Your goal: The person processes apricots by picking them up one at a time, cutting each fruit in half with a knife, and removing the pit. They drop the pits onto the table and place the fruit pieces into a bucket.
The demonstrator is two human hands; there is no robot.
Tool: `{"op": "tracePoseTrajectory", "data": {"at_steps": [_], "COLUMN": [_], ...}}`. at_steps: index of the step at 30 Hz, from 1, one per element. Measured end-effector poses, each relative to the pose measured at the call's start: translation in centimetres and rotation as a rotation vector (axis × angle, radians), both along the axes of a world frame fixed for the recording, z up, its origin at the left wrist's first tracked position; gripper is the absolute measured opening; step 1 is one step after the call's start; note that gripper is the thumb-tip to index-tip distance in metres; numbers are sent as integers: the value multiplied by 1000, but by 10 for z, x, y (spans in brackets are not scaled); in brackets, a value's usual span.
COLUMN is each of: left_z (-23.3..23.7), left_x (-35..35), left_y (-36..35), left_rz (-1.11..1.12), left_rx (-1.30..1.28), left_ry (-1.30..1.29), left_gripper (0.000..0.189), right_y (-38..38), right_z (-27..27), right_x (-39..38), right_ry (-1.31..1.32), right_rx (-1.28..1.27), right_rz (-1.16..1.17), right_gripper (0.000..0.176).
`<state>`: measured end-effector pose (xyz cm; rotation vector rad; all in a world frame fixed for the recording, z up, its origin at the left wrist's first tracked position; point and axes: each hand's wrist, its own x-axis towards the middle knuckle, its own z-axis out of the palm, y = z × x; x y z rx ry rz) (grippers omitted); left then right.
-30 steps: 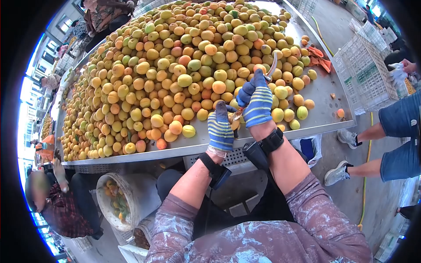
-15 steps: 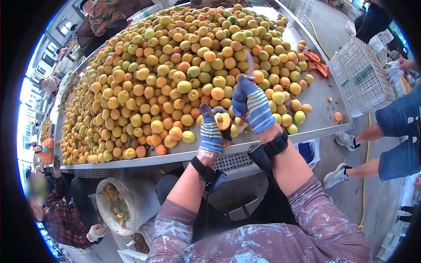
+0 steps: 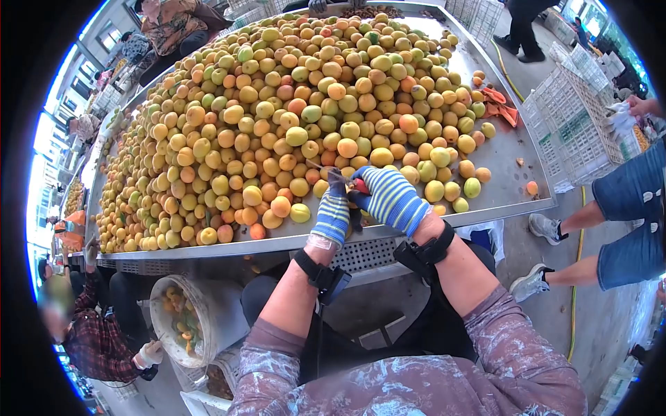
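My right hand (image 3: 394,197), in a blue-and-yellow striped glove, is closed around the red handle of a knife (image 3: 359,186). The thin blade points left, past the fingertips of my left hand (image 3: 331,213). That hand wears a matching glove with dark fingers and is closed, close against the right one. Whatever lies between its fingers is hidden. Both hands are just above the near edge of a metal table (image 3: 513,187), in front of a big heap of yellow, orange and greenish apricots (image 3: 257,132).
An orange glove (image 3: 498,107) lies on the table's right side. White crates (image 3: 572,118) stand beyond it, near a person in denim shorts (image 3: 628,222). Below left, a white bucket (image 3: 215,315) holds fruit pieces, beside a person in a checked shirt (image 3: 97,350).
My right hand has come down and left, and the knife has swung from pointing up to pointing left. The cut apricot seen in my left hand is now out of sight.
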<state>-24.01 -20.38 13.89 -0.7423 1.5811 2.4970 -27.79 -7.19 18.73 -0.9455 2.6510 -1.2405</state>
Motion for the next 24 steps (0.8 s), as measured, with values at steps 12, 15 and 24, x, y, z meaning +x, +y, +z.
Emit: {"op": "tracePoseTrajectory", "data": {"at_steps": [12, 15, 24], "left_z": [-3, -2, 5], "left_x": [-11, -14, 4], "left_y": [-9, -9, -18], "left_rz": [-12, 2, 0], "left_rx": [121, 110, 98], "left_ry": [-228, -252, -126], "left_gripper": [44, 45, 43], "right_y": [-5, -7, -8], "right_z": [5, -2, -2], "right_x": [4, 5, 10], "right_ry": [2, 63, -55], "right_rx": [47, 44, 29], "right_rz": [75, 97, 27], "right_gripper": [30, 24, 30]}}
